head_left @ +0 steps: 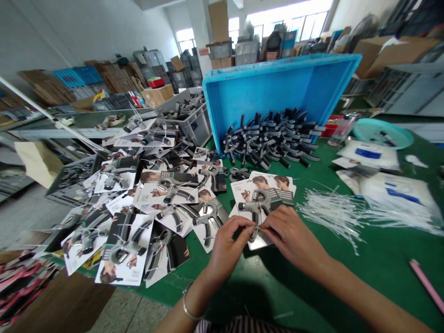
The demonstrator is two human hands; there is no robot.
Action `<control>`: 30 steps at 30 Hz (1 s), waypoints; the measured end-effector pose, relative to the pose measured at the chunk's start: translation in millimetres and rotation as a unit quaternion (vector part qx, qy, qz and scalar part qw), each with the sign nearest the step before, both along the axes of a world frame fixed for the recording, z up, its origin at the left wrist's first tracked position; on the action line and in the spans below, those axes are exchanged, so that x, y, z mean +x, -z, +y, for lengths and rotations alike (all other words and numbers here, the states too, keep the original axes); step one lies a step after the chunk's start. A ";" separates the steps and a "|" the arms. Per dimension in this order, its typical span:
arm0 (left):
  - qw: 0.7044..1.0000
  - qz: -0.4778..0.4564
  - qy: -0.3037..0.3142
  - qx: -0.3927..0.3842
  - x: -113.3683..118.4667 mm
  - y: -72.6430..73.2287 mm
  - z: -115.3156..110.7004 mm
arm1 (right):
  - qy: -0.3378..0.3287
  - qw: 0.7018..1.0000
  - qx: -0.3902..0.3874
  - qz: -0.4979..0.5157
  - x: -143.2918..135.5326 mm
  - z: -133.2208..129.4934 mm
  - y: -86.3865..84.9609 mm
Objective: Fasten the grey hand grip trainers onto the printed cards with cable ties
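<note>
A grey and black hand grip strengthener (264,201) lies on a printed cardboard backing card (238,187) in front of me. My left hand (229,240) pinches thumb and forefinger at the lower end of its handle. From the other side, my right hand (289,233) pinches at the same spot. Between the fingertips is a thin cable tie (256,227) around the handle; its ends are mostly hidden by the fingers. More printed cards lie under this one. To the right is a loose pile of white cable ties (329,210).
A blue crate (270,88) tipped on its side spills grip strengtheners (274,136). Carded strengtheners (173,189) are heaped at left, before a grey crate (194,122). Plastic bags (391,189), a turquoise basin (381,132) and a pink stick (426,284) are at right.
</note>
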State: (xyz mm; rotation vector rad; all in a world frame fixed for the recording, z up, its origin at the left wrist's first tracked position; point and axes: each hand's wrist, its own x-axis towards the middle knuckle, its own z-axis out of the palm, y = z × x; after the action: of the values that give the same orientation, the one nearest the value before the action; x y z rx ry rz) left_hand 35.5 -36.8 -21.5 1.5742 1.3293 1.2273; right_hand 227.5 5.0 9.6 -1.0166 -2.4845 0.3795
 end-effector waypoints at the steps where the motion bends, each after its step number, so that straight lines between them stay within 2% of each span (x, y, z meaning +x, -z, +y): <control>1: 1.000 0.001 0.001 -0.001 -0.4 0.1 0.1 | 0.000 1.000 -0.001 -0.001 0.2 0.7 0.0; 8: 0.998 -0.048 -0.025 -0.037 -1.0 6.0 -0.3 | 0.005 1.000 -0.007 -0.004 -0.4 1.7 -0.7; 17: 1.000 0.014 0.006 0.006 -0.1 -1.0 3.1 | -0.017 1.000 -0.007 0.003 -3.3 2.4 -0.7; 25: 0.981 0.152 0.058 0.102 -5.2 -7.0 2.2 | -0.014 0.997 -0.030 0.074 -3.2 4.1 5.5; 30: 0.923 0.318 -0.004 0.217 -3.3 -8.3 -7.4 | 0.000 0.994 -0.058 0.098 -6.2 2.5 5.7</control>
State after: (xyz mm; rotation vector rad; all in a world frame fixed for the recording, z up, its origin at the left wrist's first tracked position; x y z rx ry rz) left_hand 32.3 -44.2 -13.2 2.4359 1.5089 1.1032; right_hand 221.4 7.6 4.0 -0.9732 -2.3091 0.5991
